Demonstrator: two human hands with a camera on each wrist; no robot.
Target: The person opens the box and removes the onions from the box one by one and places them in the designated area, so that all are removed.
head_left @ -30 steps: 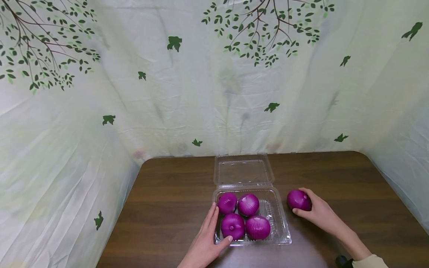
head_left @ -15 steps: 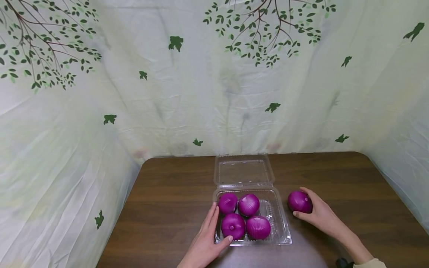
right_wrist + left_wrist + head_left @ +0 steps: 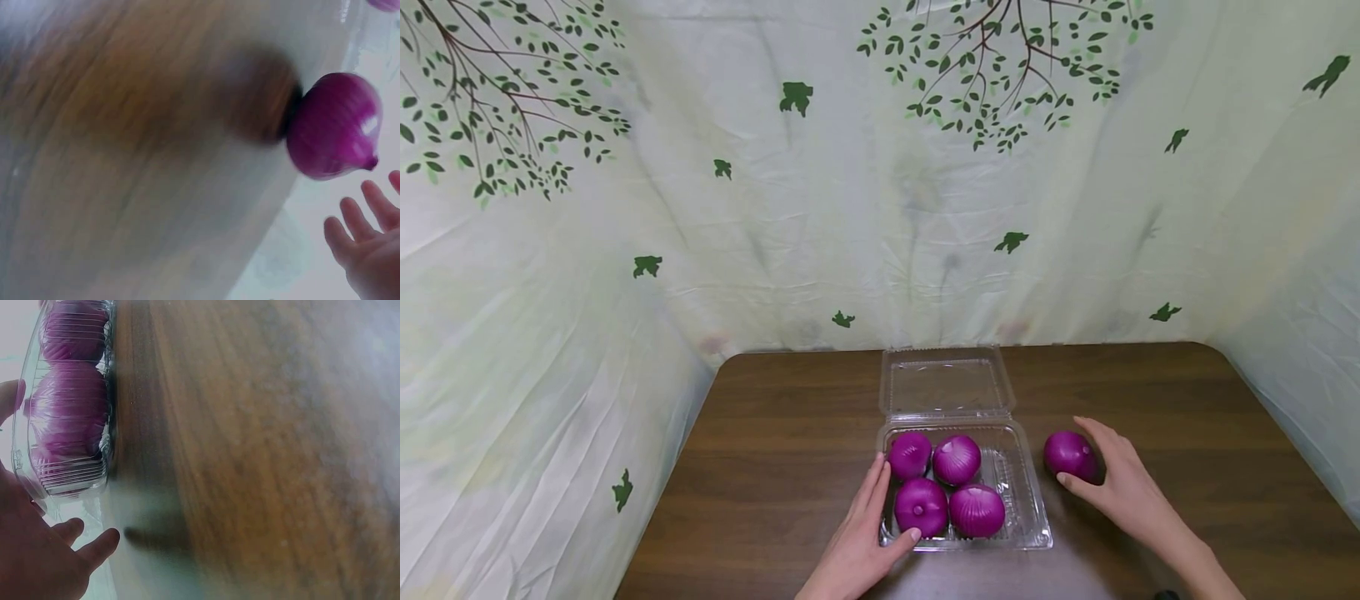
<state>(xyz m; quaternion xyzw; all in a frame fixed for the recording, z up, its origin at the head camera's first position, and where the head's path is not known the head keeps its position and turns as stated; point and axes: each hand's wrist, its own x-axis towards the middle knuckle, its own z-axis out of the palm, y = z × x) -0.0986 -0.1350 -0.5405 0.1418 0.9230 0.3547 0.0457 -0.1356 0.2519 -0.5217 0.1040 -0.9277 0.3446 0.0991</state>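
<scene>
A clear plastic clamshell container (image 3: 1035,508) sits on the table with its lid (image 3: 947,382) folded back. Several purple onions, one of them the front-left onion (image 3: 921,507), lie in its base. My left hand (image 3: 857,533) rests along the container's left side, fingers fairly straight, thumb over the front rim. To the right of the container a loose purple onion (image 3: 1067,455) stands on the table. Around its right side is my right hand (image 3: 1127,487), thumb and fingers spread. In the right wrist view a gap shows between the fingertips (image 3: 350,203) and the onion (image 3: 337,125).
The brown wooden table (image 3: 790,433) has rounded far corners. Behind it and at both sides hangs a pale cloth (image 3: 820,217) printed with branches and green leaf shapes. A small dark object (image 3: 1167,595) shows at the bottom edge near the right wrist.
My right hand has let go of the loose onion and drawn slightly back to the right, its fingers spreading. The left hand and the container have stayed in place.
</scene>
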